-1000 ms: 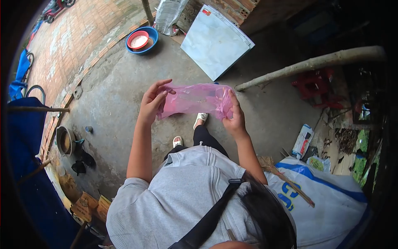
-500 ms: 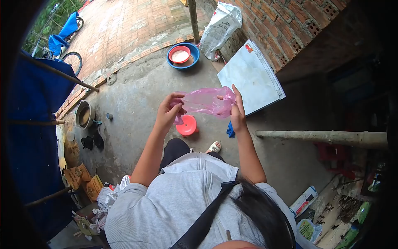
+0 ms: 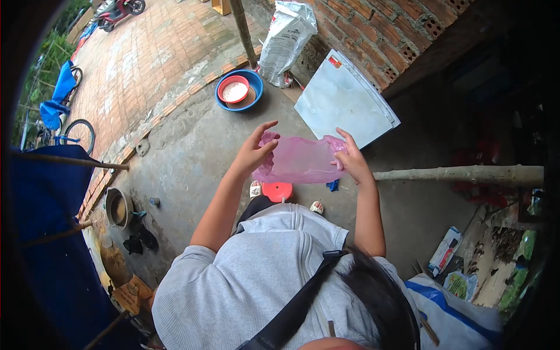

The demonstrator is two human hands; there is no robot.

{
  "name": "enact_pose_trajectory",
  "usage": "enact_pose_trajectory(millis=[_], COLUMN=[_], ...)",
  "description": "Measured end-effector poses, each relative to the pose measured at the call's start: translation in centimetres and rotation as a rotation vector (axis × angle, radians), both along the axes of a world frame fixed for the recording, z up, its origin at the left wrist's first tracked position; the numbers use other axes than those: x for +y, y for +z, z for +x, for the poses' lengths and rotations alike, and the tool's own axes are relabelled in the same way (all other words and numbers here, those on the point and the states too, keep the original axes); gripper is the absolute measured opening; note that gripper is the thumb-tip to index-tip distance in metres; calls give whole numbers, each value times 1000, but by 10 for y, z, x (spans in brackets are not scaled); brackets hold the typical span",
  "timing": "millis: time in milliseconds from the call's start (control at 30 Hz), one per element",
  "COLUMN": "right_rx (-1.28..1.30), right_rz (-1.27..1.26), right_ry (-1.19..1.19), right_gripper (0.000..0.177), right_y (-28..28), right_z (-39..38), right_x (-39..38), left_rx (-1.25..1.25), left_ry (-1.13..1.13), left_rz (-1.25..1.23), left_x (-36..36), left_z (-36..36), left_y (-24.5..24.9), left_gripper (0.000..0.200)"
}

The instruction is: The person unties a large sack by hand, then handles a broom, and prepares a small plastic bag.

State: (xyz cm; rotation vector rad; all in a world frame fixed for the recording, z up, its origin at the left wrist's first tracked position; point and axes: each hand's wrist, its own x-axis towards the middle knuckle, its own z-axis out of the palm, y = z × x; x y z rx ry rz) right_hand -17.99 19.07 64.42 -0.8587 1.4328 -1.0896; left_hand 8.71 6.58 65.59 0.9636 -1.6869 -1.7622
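Note:
A thin pink plastic bag (image 3: pixel 300 157) is stretched sideways between my two hands, its ends bunched at my fingers. My left hand (image 3: pixel 255 153) grips the bunched left end, the index finger pointing upward. On the other side my right hand (image 3: pixel 352 160) holds the right end, with its index finger raised. Below the bag, a red stool (image 3: pixel 277 191) stands on the concrete floor in front of my feet.
Ahead sits a blue basin (image 3: pixel 252 100) holding a red bowl (image 3: pixel 234 89) of pale contents. Beside it are a white sack (image 3: pixel 286 44) and pale flat panels (image 3: pixel 344 102). A bamboo pole (image 3: pixel 466 174) lies across the right; a bucket (image 3: pixel 119 208) stands left.
The bag is spread wider and flatter as my hands have moved slightly apart. The view has shifted, bringing both sandalled feet and a red motorbike into sight.

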Motion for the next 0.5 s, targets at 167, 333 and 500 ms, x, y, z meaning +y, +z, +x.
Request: enact_pose_trajectory(millis=[167, 333, 500], right_rx=[38, -69, -193], right_rz=[-51, -104, -94], right_ry=[-235, -157, -411], right_gripper=[69, 70, 43], right_y=[17, -43, -36], right_z=[56, 140, 134], right_x=[-26, -52, -55], left_rx=[-59, 22, 156], left_ry=[-197, -465, -620], left_rz=[108, 219, -120], left_x=[-65, -62, -57], left_z=[25, -4, -25], left_y=[-2, -16, -26], left_gripper=[54, 56, 53])
